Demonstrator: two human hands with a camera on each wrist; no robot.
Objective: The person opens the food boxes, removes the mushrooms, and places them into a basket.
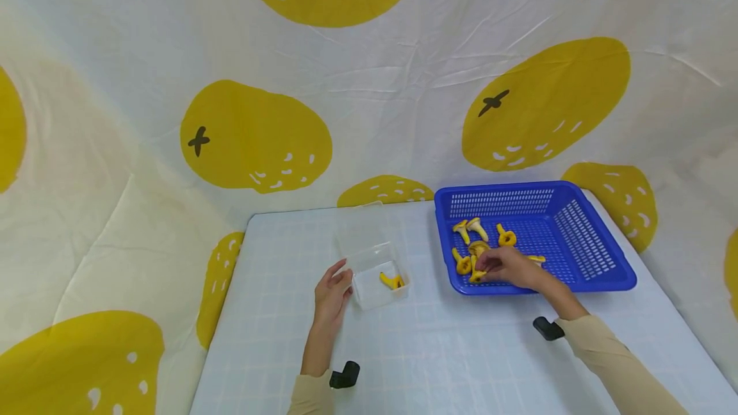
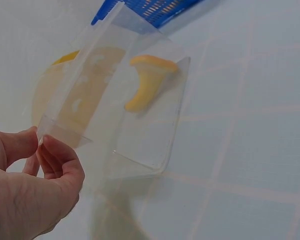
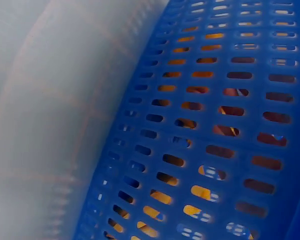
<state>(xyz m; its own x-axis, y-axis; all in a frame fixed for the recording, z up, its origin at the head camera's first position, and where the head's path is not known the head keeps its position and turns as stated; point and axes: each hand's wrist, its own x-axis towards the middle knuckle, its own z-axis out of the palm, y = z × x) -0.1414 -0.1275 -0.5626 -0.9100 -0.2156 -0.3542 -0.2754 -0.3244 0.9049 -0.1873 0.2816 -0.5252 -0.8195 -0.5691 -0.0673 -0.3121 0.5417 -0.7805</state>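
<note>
My left hand [image 1: 331,296] pinches the rim of a clear plastic container [image 1: 369,298] at its left side, thumb against fingertips. The container's clear lid [image 1: 360,232] is raised behind it. Inside lies one yellow chanterelle mushroom [image 1: 390,281], also plain in the left wrist view. My right hand [image 1: 513,268] reaches over the near rim of a blue plastic basket [image 1: 599,280], its fingers pinching a chanterelle mushroom [image 1: 476,275]. In the right wrist view the basket's slotted wall [image 3: 225,165] hides most of that hand.
Several other chanterelles [image 1: 461,262] lie in the basket's left half, and one pale stem [image 1: 536,259] shows beside the right wrist. A light checked cloth [image 1: 438,351] covers the table. Behind it hangs a white curtain [image 1: 392,120] with large yellow fruit prints.
</note>
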